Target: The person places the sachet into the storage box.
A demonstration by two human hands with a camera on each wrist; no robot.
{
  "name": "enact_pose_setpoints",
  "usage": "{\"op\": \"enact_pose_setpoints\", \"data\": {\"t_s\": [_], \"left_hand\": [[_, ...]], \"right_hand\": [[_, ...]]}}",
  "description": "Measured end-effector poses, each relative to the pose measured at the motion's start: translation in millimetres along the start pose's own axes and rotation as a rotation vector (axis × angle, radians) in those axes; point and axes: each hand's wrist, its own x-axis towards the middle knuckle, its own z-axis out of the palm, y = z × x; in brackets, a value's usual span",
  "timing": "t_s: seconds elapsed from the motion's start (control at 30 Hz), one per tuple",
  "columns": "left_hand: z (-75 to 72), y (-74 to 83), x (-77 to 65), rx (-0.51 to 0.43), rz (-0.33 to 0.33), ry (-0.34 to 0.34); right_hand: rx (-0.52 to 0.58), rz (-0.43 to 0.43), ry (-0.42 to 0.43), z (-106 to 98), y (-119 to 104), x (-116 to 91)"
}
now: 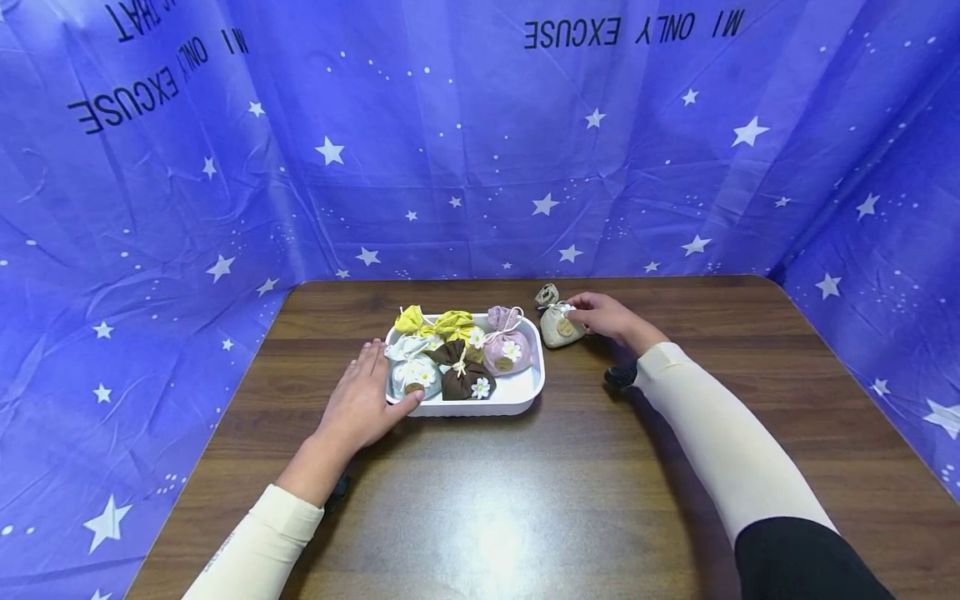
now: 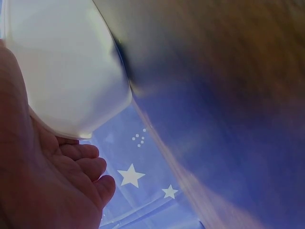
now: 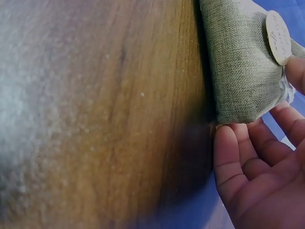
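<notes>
In the head view, my left hand (image 1: 358,402) rests against the left end of a white tray (image 1: 480,408), fingers along its side and thumb by the front corner. The left wrist view shows this hand (image 2: 57,167) touching the tray's outer wall (image 2: 71,62). Right of the tray, my right hand (image 1: 607,318) grips a beige drawstring sachet (image 1: 558,332) that sits on the table. Seen from the right wrist, the hand (image 3: 267,176) has its thumb at the round tag (image 3: 279,38) and its fingers along the cloth's edge.
Inside the tray lie yellow sachets (image 1: 453,323), a pale blue sachet (image 1: 412,371), a dark brown sachet (image 1: 465,379) and a pink sachet (image 1: 506,350), several with white flowers. The brown wooden table (image 1: 480,483) meets a blue star-printed curtain (image 1: 480,167) at the back.
</notes>
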Motion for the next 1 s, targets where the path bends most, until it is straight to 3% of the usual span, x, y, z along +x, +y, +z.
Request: {"op": "enact_pose_setpoints", "data": {"t_s": [0.33,1.0], "left_hand": [[-0.3,0.1,0.7,-0.002,-0.005,-0.004],[-0.9,1.1,-0.3,-0.013,-0.010,-0.011]], "right_hand": [[-0.006,0.026,0.012,2.4,0.2,2.6],[0.027,-0.037,0.108,8.1,-2.8,-7.0]]}}
